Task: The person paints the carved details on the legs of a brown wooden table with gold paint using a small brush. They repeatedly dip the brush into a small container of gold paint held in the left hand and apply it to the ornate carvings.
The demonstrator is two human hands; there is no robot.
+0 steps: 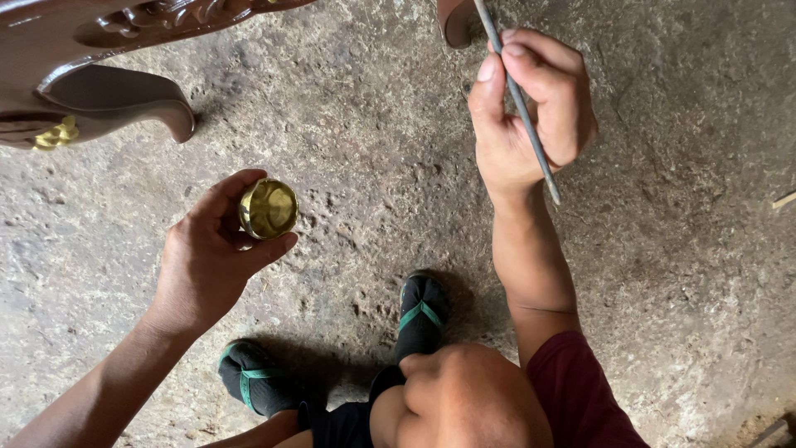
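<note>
The small cup [269,208] is gold inside, the thin stick [522,108] grey, the carved furniture [91,58] glossy brown, the sandals [420,314] black with green straps.

The left hand [207,257] sits at nine o'clock, with a small cup [269,208] between its fingertips. The right hand [531,108] is at one o'clock, gripping a thin brush handle [522,108]. Carved furniture [91,75] fills eleven o'clock. Two sandalled feet [332,348] stand on the floor [680,274] at six o'clock.

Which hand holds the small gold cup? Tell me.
The left hand holds the gold cup between thumb and fingers; the right hand grips a thin grey stick instead.
</note>
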